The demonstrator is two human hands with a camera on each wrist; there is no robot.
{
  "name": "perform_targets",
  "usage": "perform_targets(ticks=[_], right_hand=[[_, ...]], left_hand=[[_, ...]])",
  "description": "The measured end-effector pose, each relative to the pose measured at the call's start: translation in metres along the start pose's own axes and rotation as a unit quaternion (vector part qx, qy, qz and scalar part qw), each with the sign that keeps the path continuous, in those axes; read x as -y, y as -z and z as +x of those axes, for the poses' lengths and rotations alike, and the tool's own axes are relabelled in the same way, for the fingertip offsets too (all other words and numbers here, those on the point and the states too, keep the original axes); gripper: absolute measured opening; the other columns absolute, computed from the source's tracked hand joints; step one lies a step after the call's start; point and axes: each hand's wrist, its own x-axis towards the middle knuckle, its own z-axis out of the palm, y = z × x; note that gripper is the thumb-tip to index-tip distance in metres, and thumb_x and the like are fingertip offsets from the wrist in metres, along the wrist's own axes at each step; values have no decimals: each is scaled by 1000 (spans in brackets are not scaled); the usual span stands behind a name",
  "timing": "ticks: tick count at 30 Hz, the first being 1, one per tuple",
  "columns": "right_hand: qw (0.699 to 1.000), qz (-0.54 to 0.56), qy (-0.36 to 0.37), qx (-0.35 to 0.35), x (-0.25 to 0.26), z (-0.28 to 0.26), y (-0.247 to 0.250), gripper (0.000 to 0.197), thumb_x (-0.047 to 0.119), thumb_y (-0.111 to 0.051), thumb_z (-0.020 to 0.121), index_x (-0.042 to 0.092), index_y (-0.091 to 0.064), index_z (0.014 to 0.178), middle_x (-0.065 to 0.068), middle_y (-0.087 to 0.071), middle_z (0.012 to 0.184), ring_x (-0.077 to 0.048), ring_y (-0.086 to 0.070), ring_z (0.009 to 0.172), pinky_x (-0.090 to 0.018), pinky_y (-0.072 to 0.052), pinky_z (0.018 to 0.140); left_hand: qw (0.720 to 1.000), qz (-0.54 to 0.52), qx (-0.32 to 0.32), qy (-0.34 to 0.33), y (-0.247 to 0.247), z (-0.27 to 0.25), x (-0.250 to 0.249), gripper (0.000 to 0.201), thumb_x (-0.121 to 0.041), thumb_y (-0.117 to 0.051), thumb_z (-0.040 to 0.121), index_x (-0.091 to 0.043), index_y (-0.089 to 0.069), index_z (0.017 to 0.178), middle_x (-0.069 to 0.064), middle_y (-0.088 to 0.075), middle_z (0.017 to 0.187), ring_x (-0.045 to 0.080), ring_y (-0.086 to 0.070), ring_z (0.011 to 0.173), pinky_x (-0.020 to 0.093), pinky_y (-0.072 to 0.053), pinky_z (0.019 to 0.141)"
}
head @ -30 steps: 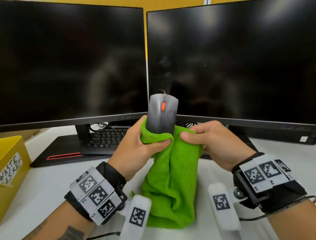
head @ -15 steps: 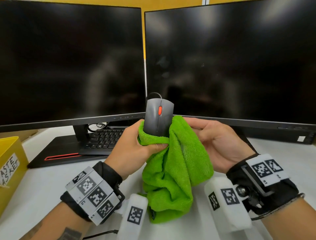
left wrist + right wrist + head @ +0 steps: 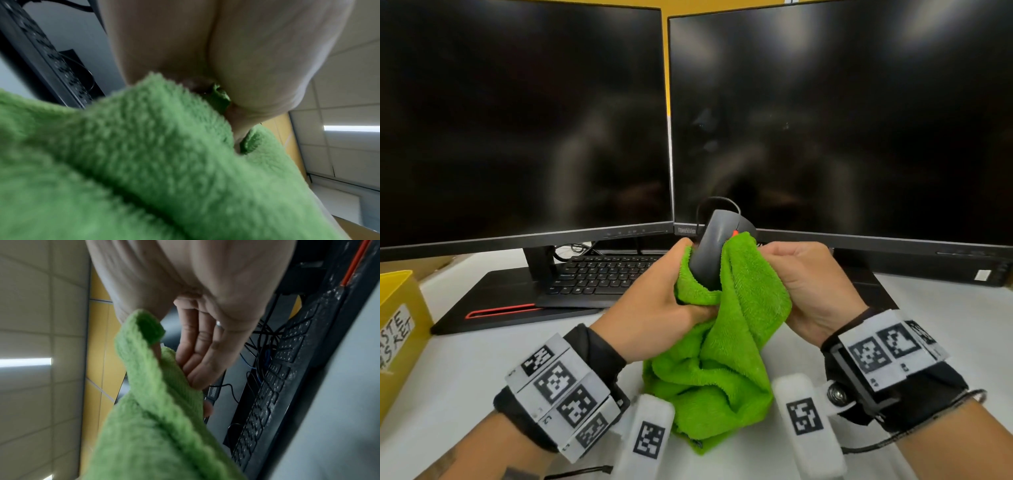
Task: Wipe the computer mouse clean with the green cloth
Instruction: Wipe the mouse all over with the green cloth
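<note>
A dark grey computer mouse with an orange wheel is held upright in front of the monitors, tilted to the right. My left hand grips its lower end through the green cloth. My right hand pinches a fold of the cloth against the mouse's right side, up to the wheel. The rest of the cloth hangs down to the table. In the left wrist view the cloth fills the frame below the palm and the mouse is hidden. In the right wrist view the fingers lie along the cloth.
Two dark monitors stand close behind the hands, with a black keyboard under the left one. A yellow box labelled waste basket sits at the left edge. The mouse cable loops up behind the mouse. The table is white.
The mouse has tilted and sunk lower in the left hand. The right hand has drawn the cloth up over the mouse's right side and closed on it.
</note>
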Motion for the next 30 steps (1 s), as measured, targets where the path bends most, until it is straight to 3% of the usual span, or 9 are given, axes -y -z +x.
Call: perform_targets(ticks=[2,4,9,12,14,16,21,25,30], right_hand=[[1000,-30,6,2,-3,0,-1,12,3,-81,77,0,-72,70,-21,-70,66,-24,-64,58,-32,-55,62],[997,-68,2,19,-8,-2,-5,21,-3,-83,76,9,-71,63,-31,-70,76,-25,-65,64,-33,-54,64],[995,-95,4,11,-8,-3,-7,32,-2,-86,73,14,-66,54,-10,-67,60,-17,-61,54,-24,-49,48],[998,-54,6,-27,0,-4,-3,37,7,-83,78,1,-58,51,-4,-52,45,-16,-50,44,-24,-41,47],[999,-23,4,-47,5,-4,-1,51,19,-85,71,-20,-53,66,-15,-47,59,-23,-48,57,-34,-44,54],[999,-14,-8,-49,9,-6,-3,64,26,-80,66,-28,-51,84,-20,-49,75,-28,-51,68,-41,-49,57],[998,-8,-20,-56,13,-8,-7,68,25,-80,69,-30,-50,95,-20,-51,84,-29,-52,75,-45,-50,64],[996,4,-55,-63,16,-9,-1,39,9,-81,77,-22,-66,96,-23,-65,76,-28,-65,67,-37,-54,56],[995,0,-66,-78,16,-5,1,40,1,-71,74,-24,-60,103,-36,-62,92,-44,-64,80,-55,-52,71]], left_hand=[[1000,-4,-5,-3,1,0,-1,46,-10,-78,76,-1,-53,113,22,-66,108,38,-65,105,61,-52,91],[1000,-9,-9,-3,2,1,0,45,-9,-77,76,0,-52,112,25,-64,107,40,-63,102,64,-50,89],[1000,-22,-7,-1,1,1,1,43,-3,-74,76,-4,-54,114,23,-66,109,43,-62,107,64,-50,93],[1000,-13,1,3,-3,1,1,43,11,-70,77,-8,-55,113,17,-69,107,38,-65,106,60,-53,92],[1000,-8,10,6,-5,1,1,46,20,-66,79,-6,-55,117,12,-71,109,30,-68,107,49,-56,94],[1000,-14,24,8,-5,0,-1,50,23,-63,81,-6,-55,121,7,-73,112,22,-70,109,37,-57,94],[999,-37,26,8,-1,-1,-2,53,18,-64,81,-9,-55,125,11,-72,119,30,-67,117,54,-53,102],[999,-9,46,12,2,-1,-3,52,10,-67,78,-9,-54,125,11,-70,119,30,-66,116,57,-52,99],[997,51,49,6,7,-4,-2,46,-2,-71,78,-11,-55,121,5,-70,113,27,-66,111,53,-53,95]])
